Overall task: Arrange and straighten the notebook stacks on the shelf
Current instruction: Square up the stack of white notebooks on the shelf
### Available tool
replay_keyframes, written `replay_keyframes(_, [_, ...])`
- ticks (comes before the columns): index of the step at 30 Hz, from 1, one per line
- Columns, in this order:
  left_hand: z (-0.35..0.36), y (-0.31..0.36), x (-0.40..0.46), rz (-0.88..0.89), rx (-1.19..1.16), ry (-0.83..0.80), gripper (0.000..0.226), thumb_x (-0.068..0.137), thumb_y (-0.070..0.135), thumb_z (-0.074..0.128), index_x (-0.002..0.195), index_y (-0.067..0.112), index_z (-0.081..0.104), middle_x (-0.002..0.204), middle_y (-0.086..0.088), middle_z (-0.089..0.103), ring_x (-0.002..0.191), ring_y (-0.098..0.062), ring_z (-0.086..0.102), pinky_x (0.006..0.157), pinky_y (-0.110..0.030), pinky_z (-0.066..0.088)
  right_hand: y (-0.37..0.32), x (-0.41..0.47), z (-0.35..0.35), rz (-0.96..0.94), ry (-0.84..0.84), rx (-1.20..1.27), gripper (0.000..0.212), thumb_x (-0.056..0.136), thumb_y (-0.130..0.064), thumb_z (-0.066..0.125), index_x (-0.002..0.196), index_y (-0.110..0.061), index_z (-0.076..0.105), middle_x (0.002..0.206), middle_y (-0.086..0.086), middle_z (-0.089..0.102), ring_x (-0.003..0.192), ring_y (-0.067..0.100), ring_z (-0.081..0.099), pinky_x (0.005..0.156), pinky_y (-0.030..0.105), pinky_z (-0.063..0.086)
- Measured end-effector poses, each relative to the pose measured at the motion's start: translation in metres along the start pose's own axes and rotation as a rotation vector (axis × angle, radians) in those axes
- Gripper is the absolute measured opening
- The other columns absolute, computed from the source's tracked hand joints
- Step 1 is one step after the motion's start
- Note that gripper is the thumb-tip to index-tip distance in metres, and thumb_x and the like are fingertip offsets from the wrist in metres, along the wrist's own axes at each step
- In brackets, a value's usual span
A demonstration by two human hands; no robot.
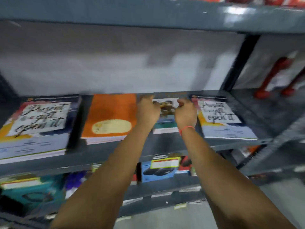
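Notebook stacks (pixel 165 119) on grey shelf (pixel 165 144); middle one gripped by both hands (pixel 148 109) (pixel 185 114), fingers curled, blurred.

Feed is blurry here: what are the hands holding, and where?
Both hands, left and right, are on the middle notebook stack, at its far side edges; actual grip unclear.

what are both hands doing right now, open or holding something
Left hand: curled shut on the left side of the middle notebook stack.
Right hand: curled shut on that stack's right side.
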State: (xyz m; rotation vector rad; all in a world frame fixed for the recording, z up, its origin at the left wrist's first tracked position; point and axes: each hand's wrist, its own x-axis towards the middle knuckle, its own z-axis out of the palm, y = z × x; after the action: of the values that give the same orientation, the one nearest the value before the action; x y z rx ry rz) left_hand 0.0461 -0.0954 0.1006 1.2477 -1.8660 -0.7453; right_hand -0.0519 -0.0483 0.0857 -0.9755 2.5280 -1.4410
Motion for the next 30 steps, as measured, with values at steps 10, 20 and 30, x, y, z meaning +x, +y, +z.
replay_keyframes(10, [0.19,0.084,-0.046,-0.178,0.133,-0.575,0.019,0.086,0.005,0.047,0.097,-0.004,0.059,0.113,-0.027,0.063,0.094,-0.036,0.06,0.069,-0.037,0.045,0.171,0.091,-0.126,0.345,-0.185,-0.374,0.036,0.089,-0.008,0.042,0.122,0.0,0.053,0.131,0.025,0.052,0.12,0.039,0.05,0.095,0.043,0.043])
replay_keyframes(20, [0.225,0.078,-0.036,-0.524,-0.014,-0.474,0.02,0.087,0.001,0.046,0.105,-0.003,0.054,0.096,-0.017,0.056,0.076,-0.025,0.055,0.057,-0.028,0.04,0.21,0.121,-0.149,0.472,-0.274,-0.495,0.045,0.092,-0.022,0.042,0.131,0.001,0.043,0.138,0.022,0.04,0.124,0.035,0.039,0.1,0.041,0.038])
replay_keyframes(30, [0.209,0.076,-0.03,-0.766,-0.392,-0.524,0.031,0.09,-0.005,0.045,0.119,0.002,0.052,0.105,-0.017,0.053,0.099,-0.029,0.048,0.079,-0.037,0.04,0.226,0.127,-0.168,0.609,-0.328,-0.113,0.051,0.082,-0.013,0.06,0.131,0.0,0.049,0.132,0.019,0.05,0.086,0.019,0.054,0.06,0.017,0.053])
